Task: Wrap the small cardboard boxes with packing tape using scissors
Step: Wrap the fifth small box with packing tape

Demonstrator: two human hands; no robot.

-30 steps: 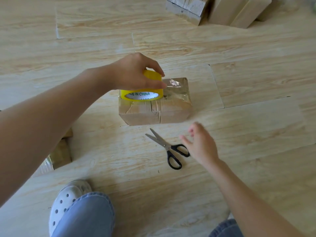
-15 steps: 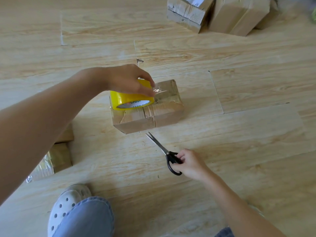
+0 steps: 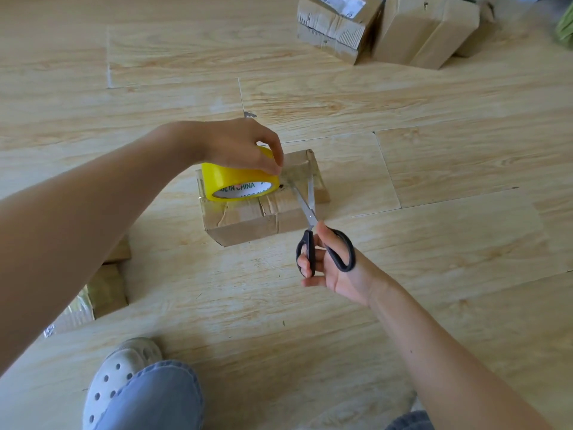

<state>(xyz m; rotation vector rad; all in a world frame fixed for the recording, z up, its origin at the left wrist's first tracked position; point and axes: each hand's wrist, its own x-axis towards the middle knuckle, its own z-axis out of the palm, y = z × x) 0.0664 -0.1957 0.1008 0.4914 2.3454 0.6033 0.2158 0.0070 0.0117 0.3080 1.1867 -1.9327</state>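
Small brown cardboard box [image 3: 248, 218]: on wooden floor [image 3: 434, 150]. Left hand [image 3: 238, 147] grips yellow tape roll [image 3: 238, 178] atop it. Right hand [image 3: 328, 262] holds black-handled scissors [image 3: 313, 225], fingers through loops, blades parted over box top.

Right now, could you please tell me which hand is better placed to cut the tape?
Right. The right hand holds the scissors, blades open over the box beside the roll; the left hand is busy gripping the roll.
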